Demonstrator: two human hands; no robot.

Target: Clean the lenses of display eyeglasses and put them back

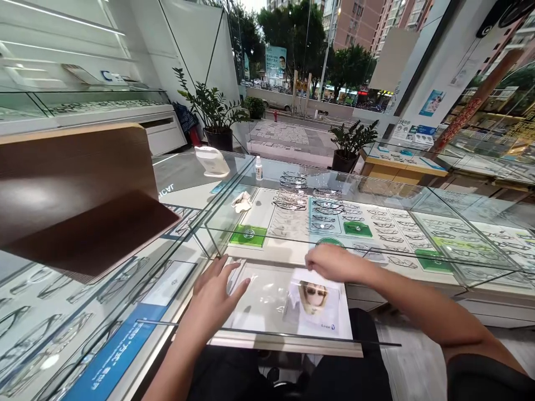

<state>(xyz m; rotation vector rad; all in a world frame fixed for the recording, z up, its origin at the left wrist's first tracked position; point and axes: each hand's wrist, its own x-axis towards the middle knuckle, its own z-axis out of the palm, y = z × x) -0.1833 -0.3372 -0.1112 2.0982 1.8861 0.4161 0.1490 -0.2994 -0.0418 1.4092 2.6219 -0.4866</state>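
My left hand (213, 295) lies open, fingers spread, on the glass countertop (267, 328) in front of me, next to a clear plastic sheet (267, 295). My right hand (330, 262) reaches in from the right with its fingers curled down over the far edge of a printed card showing a face with sunglasses (315, 303). What those fingers grip is hidden. Several eyeglass frames (292, 192) lie on the counter further back.
A brown wooden board (75, 195) juts out at the left. A white device (211, 160), a small white bottle (259, 167) and a crumpled cloth (241, 201) sit on the glass. Display cases with glasses run left and right. Potted plants (351, 145) stand by the window.
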